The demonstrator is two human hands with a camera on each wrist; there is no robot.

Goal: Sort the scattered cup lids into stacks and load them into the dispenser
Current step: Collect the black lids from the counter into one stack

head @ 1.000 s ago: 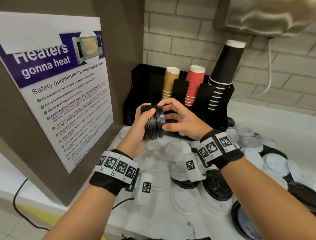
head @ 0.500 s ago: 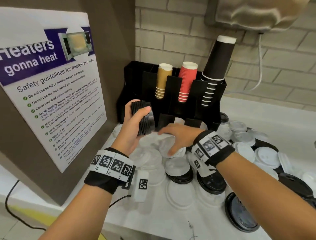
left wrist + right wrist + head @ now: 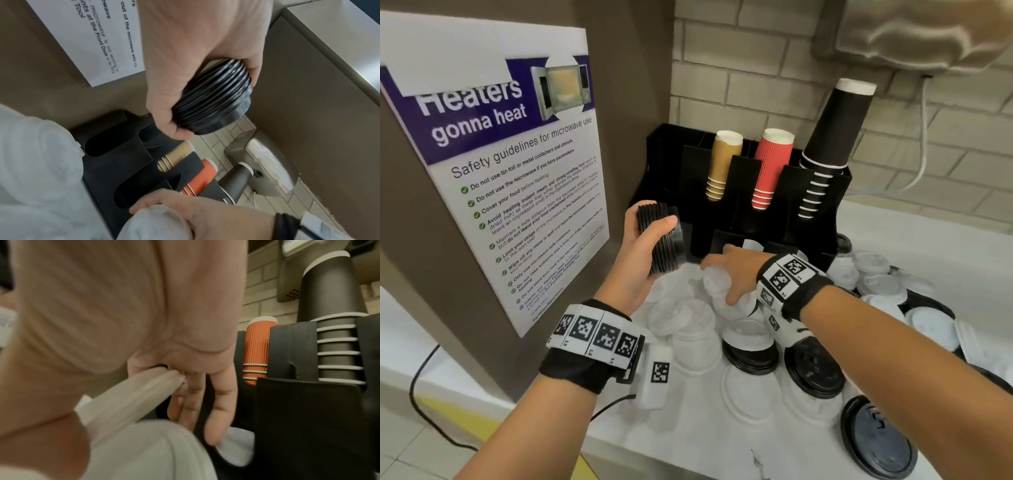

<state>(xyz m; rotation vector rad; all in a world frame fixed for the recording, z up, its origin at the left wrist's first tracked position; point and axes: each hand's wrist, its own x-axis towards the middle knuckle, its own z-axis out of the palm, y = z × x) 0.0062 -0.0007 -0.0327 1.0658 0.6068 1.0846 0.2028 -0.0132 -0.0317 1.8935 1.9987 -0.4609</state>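
My left hand [image 3: 650,240] grips a stack of black lids [image 3: 662,238] on its side, raised just left of the black dispenser [image 3: 743,219]; the same stack of black lids [image 3: 213,99] shows in the left wrist view. My right hand [image 3: 729,274] is down at the dispenser's foot, thumb and fingers curled round a clear lid [image 3: 714,284] among the scattered ones. In the right wrist view the clear lid [image 3: 131,400] lies edge-on between thumb and fingers [image 3: 218,410]. Clear, white and black lids [image 3: 811,370] cover the counter.
The dispenser holds tan cups [image 3: 724,164], red cups [image 3: 772,168] and tall black cups [image 3: 832,144]. A brown cabinet with a microwave poster [image 3: 510,192] stands at the left. Brick wall behind; a cable [image 3: 417,404] hangs off the counter's left front.
My right hand let go of the black stack, dropped to the counter and took hold of a clear lid. The left hand keeps the stack alone, shifted slightly left.
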